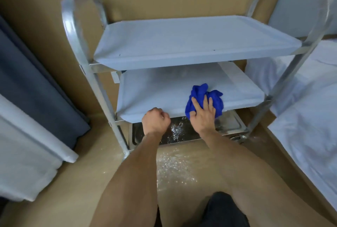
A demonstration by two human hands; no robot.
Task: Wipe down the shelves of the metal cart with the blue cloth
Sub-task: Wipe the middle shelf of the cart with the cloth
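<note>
right hand (201, 115) flat on blue cloth (204, 99), fingers spread, middle shelf (155, 95) of metal cart (78, 31), left hand (155, 119) fisted at shelf edge, holding nothing

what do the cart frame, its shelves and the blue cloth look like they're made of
Cart frame: shiny metal, likely steel, going by its bright reflections. Middle shelf: matte pale surface, possibly film over metal; unclear. Bottom shelf: bare mirror-like metal. Blue cloth: soft fuzzy fabric, probably microfibre, crumpled.

Metal cart (80, 48) frame glossy, film-wrapped; upper shelves (182, 40) matt pale film; bottom shelf (228, 126) bare shiny steel; blue cloth (200, 93) fuzzy.
</note>
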